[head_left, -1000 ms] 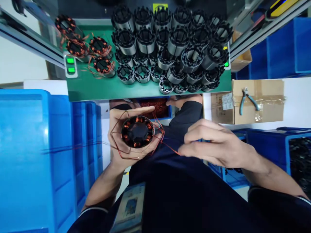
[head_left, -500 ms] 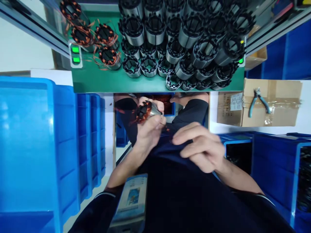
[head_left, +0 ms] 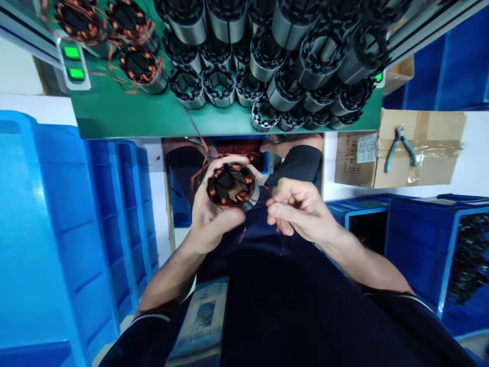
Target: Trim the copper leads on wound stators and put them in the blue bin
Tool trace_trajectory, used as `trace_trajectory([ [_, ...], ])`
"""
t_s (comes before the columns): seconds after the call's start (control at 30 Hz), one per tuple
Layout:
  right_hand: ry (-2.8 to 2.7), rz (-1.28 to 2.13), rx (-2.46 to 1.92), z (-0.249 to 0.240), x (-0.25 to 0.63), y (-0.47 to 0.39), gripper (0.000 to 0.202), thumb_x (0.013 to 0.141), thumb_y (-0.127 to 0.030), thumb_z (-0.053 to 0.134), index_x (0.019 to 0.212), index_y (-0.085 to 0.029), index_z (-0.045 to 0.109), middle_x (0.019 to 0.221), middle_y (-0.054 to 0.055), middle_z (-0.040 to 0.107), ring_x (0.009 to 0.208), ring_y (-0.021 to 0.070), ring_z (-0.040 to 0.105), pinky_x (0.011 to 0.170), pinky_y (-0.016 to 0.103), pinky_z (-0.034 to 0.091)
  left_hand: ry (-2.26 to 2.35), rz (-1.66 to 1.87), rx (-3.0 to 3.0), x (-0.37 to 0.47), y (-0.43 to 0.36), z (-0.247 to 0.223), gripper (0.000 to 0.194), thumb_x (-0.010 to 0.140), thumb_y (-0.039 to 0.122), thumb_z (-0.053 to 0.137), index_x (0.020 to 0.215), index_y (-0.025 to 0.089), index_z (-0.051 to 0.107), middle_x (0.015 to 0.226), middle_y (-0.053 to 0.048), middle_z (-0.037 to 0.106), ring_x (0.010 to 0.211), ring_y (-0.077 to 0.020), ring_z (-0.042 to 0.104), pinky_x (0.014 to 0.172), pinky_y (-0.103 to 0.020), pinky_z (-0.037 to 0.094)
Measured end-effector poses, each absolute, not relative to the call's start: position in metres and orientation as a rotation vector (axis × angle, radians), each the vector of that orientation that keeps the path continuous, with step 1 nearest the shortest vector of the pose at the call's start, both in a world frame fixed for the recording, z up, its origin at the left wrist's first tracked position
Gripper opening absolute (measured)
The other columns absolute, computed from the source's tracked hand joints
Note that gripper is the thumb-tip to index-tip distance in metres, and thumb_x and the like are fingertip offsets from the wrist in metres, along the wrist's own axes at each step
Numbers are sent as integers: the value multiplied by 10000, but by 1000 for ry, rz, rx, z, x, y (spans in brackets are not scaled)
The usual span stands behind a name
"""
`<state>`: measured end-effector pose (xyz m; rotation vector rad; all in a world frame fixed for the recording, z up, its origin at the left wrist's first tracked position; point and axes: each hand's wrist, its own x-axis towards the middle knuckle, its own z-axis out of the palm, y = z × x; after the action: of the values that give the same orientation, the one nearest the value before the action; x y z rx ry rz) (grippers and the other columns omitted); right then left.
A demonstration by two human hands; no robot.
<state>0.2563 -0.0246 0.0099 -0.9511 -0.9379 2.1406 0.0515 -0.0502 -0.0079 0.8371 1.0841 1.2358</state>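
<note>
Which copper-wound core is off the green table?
The held core, in the left hand; the other wound cores in view sit on the green table.

Blue bins (head_left: 34,204) flank a green bench top (head_left: 114,120) (metal rails (head_left: 428,30) alongside).

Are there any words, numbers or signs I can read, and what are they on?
None can be read.
White paper label on the brown cardboard box: too small.
Dark printing on that box's side: too blurred.
Pale blue rectangular card on the dark navy shirt: too blurred.
</note>
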Motion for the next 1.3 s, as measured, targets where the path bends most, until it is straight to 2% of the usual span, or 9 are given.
trace_trajectory([
  [0.1, -1041, 2056, -962, 1, 257, -32, 161, 922, -240, 825, 888, -194, 675, 799, -4, 772, 517, 79, 643, 499, 186, 527, 833, 1082, 351, 67, -57, -14, 671, 831, 802, 700, 1158, 216, 676, 978, -75, 647, 598, -105, 518, 533, -285, 494],
  [0.2, -1230, 1982, -1021, 7, 260, -35, 125, 919, -230, 828, 905, -190, 710, 821, 6, 768, 619, 103, 697, 578, 211, 570, 804, 1036, 205, 80, -58, -19, 588, 732, 682, 843, 1070, 233, 665, 909, -22, 600, 525, -54, 344, 465, -246, 436],
  [0.37, -1361, 1879, -1054, 34, 267, -31, 76, 956, -226, 785, 1005, -206, 729, 849, 9, 764, 642, 112, 708, 591, 224, 569, 883, 1092, 328, 75, -55, -20, 568, 725, 643, 889, 1023, 221, 653, 936, -45, 661, 720, -159, 609, 596, -298, 538],
  [0.57, -1627, 1738, -1074, 29, 261, -34, 104, 966, -275, 779, 1008, -200, 721, 794, 0, 744, 635, 111, 671, 640, 235, 540, 947, 1046, 460, 54, -58, -35, 681, 744, 498, 944, 1298, 218, 664, 1117, -94, 736, 904, -208, 715, 784, -327, 592],
  [0.7, -1992, 1697, -942, -19, 271, -37, 144, 1025, -311, 687, 953, -195, 733, 828, 13, 744, 706, 123, 664, 701, 254, 524, 1118, 1288, 798, 61, -61, -32, 519, 687, 319, 999, 1069, 216, 663, 994, -27, 702, 919, -181, 697, 896, -331, 568],
  [0.87, -1904, 1727, -1226, -20, 305, 9, 254, 982, -439, 746, 990, -186, 769, 939, 59, 785, 832, 165, 733, 739, 269, 582, 1146, 1122, 1079, 64, -63, -5, 869, 586, 183, 1025, 1322, 242, 566, 1029, -32, 721, 1011, -257, 738, 1015, -434, 587],
  [0.97, -1602, 1979, -1111, 24, 303, 37, 353, 968, -521, 750, 1022, -173, 778, 961, 71, 797, 841, 172, 763, 747, 282, 627, 1082, 1051, 1055, 62, -61, 11, 1000, 598, 175, 1011, 1467, 265, 525, 1061, -43, 724, 1047, -277, 748, 1005, -438, 616],
  [1.17, -1718, 2294, -790, 69, 271, 47, 155, 904, -301, 840, 917, -167, 765, 824, 11, 781, 705, 134, 751, 659, 242, 631, 1016, 968, 1071, 58, -62, 24, 1018, 555, 128, 1007, 1464, 292, 580, 1127, -41, 733, 956, -288, 791, 849, -399, 668],
  [1.3, -1679, 2202, -855, 64, 276, 43, 119, 895, -241, 847, 910, -172, 752, 817, 14, 782, 682, 136, 749, 642, 240, 636, 938, 1172, 1370, 54, -65, 12, 848, 579, 162, 1003, 1339, 312, 656, 1071, -26, 778, 906, -277, 797, 799, -408, 665],
])
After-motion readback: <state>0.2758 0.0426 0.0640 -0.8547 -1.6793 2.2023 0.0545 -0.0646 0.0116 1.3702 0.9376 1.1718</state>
